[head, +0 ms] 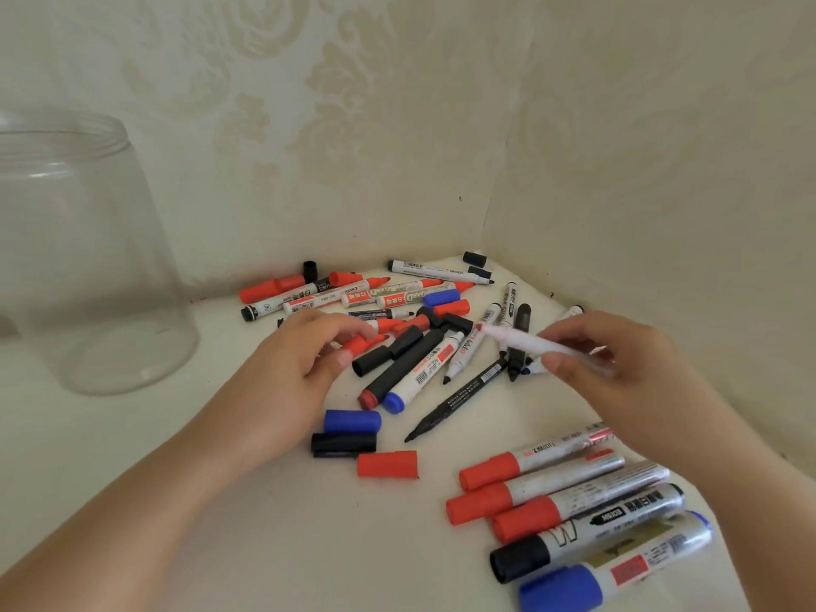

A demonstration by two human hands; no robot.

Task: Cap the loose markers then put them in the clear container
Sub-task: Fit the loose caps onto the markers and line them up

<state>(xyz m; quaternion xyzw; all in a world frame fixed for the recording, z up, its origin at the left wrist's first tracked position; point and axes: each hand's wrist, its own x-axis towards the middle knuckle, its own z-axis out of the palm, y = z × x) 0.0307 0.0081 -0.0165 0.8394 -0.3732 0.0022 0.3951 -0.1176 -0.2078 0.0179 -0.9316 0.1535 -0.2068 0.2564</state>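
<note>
The right hand [618, 360] gripped a blurred, apparently red-tipped marker [525, 342]; left fingers [353, 331] pinched a red cap [364, 344]. Capping was underway; next, align them.

Right hand [618, 360] holds a white marker [525, 342]; left hand [300, 360] pinches a red cap [364, 344] over the pile; jar [84, 258] stands left.

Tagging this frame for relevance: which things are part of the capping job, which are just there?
Job:
- left hand on a red cap
- right hand holding a blurred white marker
- loose caps
- uncapped marker pile
- capped row
- clear container, nothing visible inside

Just there:
- patterned wall
- white surface
</note>
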